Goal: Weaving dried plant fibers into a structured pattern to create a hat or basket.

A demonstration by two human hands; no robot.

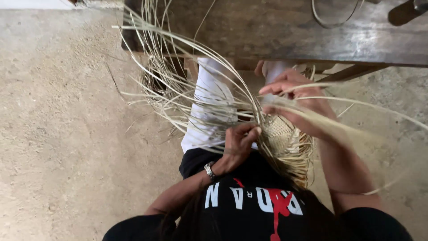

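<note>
A partly woven straw piece (285,138) rests in my lap, with many long pale straw strands (178,71) fanning out to the left and upward. My left hand (238,145) pinches strands at the woven edge, fingers closed on them. My right hand (296,96) holds the far side of the weave, its fingers spread over strands that stream off to the right. A metal bracelet (209,171) circles my left wrist.
A dark wooden table (285,31) stands just ahead, with a loop of cord (332,22) on it. My legs in white trousers (209,107) reach under it. Bare concrete floor (67,134) lies to the left and right.
</note>
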